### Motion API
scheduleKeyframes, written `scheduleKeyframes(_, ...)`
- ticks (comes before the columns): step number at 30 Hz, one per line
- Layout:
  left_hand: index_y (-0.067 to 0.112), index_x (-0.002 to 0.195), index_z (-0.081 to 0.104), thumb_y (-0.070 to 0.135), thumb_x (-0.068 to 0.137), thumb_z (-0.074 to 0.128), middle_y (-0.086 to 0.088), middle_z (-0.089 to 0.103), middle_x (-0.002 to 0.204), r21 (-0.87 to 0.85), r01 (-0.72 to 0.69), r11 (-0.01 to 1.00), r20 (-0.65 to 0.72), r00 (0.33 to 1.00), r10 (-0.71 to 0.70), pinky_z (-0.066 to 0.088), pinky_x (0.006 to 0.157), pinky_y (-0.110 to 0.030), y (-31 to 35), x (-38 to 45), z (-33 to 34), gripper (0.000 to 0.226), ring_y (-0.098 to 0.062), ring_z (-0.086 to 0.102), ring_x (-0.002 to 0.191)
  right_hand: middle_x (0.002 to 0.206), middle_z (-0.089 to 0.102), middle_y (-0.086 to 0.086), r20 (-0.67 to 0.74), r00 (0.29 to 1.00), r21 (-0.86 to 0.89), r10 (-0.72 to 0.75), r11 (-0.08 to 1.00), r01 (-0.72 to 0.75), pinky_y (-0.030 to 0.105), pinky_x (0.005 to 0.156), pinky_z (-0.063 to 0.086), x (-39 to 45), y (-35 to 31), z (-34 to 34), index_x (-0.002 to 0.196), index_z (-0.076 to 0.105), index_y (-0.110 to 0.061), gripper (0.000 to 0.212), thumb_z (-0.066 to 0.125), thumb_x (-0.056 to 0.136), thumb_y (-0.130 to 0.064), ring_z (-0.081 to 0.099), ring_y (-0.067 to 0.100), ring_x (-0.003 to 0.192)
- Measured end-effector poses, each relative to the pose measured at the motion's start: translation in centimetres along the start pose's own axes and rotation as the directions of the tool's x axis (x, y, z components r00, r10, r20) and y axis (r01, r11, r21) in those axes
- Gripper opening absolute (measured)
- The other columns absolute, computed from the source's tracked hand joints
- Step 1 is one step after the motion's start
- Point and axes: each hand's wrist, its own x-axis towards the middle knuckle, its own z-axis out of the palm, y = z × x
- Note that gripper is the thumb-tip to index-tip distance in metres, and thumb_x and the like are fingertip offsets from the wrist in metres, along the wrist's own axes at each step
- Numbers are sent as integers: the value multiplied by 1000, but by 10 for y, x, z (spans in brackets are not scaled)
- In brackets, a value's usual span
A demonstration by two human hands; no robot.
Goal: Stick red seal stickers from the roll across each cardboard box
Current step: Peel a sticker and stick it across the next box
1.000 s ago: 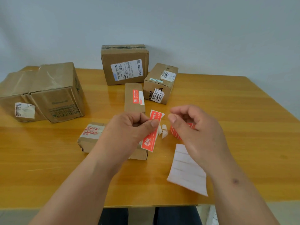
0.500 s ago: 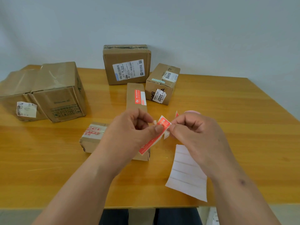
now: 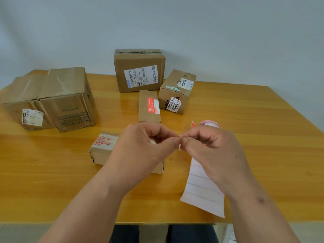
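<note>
My left hand (image 3: 143, 146) and my right hand (image 3: 210, 148) meet fingertip to fingertip above the table, both pinching a seal sticker (image 3: 180, 142); only a small pale sliver of it shows between the thumbs. Behind my right hand lies the sticker roll (image 3: 210, 123), with a red sticker corner (image 3: 192, 125) poking up. A strip of empty white backing paper (image 3: 203, 190) trails toward the table's front edge. Under my left hand is a flat cardboard box (image 3: 103, 149) with red-printed tape. A narrow box (image 3: 149, 106) behind it carries a red seal sticker.
Three more cardboard boxes stand farther back: a large one (image 3: 66, 100) at the left beside a flattened-looking one (image 3: 19, 100), one with a shipping label (image 3: 139, 71) against the wall, and a small one (image 3: 177, 92) marked 3007. The wooden table (image 3: 254, 137) extends right.
The red sticker, earlier hanging in plain view from my left fingers, is now almost hidden between both hands. My right hand has closed onto it and both hands have come together.
</note>
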Motion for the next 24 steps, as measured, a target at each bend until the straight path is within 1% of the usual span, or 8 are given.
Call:
scheduleKeyframes(4,27,72,76,30,81,72,8,71,70,12,4,1000,-16,1000,-4,46,52,-10,2,-1,-1,10,-7,63,67,64,65,-14,22,999,-50,-34,998,35,10,51,40,-1,-3,0,69,72,-17,14,66,82,-15,56,1,60)
scheduleKeyframes(7,24,70,76,31,80,72,1,71,69,-29,38,999,-39,998,-39,47,54,-22,0,1,0,12,-16,63,66,51,53,-19,33,999,-80,-39,996,42,9,44,31,-1,-4,1,68,68,-14,14,66,82,-14,44,2,47)
scheduleKeyframes(11,20,71,73,23,85,66,5,69,66,-67,110,992,-105,988,-116,40,47,-9,-5,2,-1,16,1,55,56,54,54,-5,15,1000,-130,-28,991,30,11,43,31,-1,-1,0,67,65,-11,13,63,80,-10,40,4,46)
scheduleKeyframes(13,19,73,72,21,87,64,3,66,64,-146,139,980,-148,976,-160,38,44,-6,-6,2,-3,16,1,53,54,50,49,-7,-3,1000,-167,11,986,-11,13,41,31,0,4,-2,65,63,-12,14,62,79,-9,38,4,43)
scheduleKeyframes(16,19,73,69,18,88,63,2,59,61,-295,148,944,-209,954,-215,46,56,-15,-12,6,-9,17,-7,52,62,45,48,-16,-40,994,-269,105,957,-111,14,40,31,2,14,-6,62,60,-15,16,60,77,-12,40,4,41)
scheduleKeyframes(19,23,69,68,12,91,60,4,57,62,-413,122,902,-226,946,-232,43,74,-33,-19,9,-16,26,-16,47,68,51,54,-8,-68,975,-427,213,877,-221,24,46,35,3,22,-10,61,58,-18,16,59,76,-20,44,7,46)
scheduleKeyframes(22,23,68,67,8,94,55,0,56,64,-516,84,853,-215,951,-223,41,75,-34,-22,10,-21,32,-18,45,65,63,60,-2,-62,963,-690,261,687,-231,31,55,40,4,29,-13,64,55,-19,14,55,77,-24,57,19,64)
scheduleKeyframes(24,23,68,67,8,94,54,-1,56,65,-555,63,829,-185,963,-197,42,71,-31,-21,10,-22,32,-16,46,64,67,61,-5,-76,967,-755,244,619,-216,32,61,46,6,32,-15,67,56,-21,11,55,78,-23,59,19,69)
